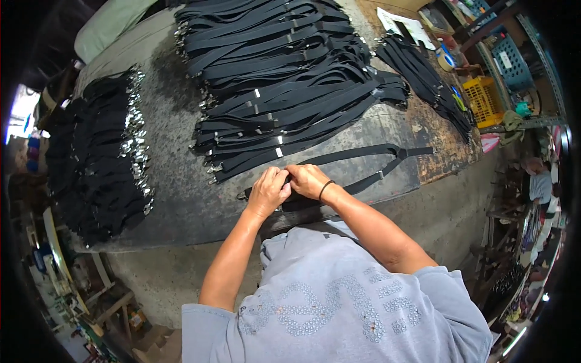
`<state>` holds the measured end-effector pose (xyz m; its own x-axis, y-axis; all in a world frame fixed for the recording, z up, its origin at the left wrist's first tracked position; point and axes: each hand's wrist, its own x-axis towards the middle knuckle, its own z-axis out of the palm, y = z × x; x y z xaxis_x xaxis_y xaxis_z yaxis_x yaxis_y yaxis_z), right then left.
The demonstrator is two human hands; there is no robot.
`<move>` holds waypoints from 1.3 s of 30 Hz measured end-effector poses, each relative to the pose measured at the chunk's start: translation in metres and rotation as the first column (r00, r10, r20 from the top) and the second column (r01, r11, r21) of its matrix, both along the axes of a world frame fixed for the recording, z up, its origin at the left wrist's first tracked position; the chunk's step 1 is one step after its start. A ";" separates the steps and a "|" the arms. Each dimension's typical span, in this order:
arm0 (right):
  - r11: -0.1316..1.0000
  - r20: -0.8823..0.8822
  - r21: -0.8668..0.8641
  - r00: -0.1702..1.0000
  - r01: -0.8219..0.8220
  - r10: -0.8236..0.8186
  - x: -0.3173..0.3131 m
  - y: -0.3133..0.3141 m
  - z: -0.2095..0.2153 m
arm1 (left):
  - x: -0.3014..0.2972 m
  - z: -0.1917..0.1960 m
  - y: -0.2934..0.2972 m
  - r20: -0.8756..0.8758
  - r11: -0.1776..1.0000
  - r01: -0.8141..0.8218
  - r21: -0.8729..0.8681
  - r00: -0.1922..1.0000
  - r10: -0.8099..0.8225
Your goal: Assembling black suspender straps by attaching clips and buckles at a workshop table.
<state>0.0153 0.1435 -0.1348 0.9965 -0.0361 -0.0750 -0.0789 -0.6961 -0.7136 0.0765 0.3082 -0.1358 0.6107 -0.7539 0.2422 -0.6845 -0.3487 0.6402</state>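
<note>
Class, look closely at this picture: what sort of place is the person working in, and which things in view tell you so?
Probably a small workshop that makes or packs suspenders. A big pile of black straps covers the worn worktable, more clipped straps are stacked at the left, and both hands work on a single suspender.

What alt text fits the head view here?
Both hands, left hand and right hand, meet on a black strap laid across a worn grey table. A large strap pile lies beyond; clip-ended straps lie left.
</note>
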 end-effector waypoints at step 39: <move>0.935 -0.025 -0.350 0.998 -0.060 0.054 -0.053 -0.155 -0.030 | 0.018 0.034 0.013 0.301 0.965 -0.076 0.253 0.954 -0.004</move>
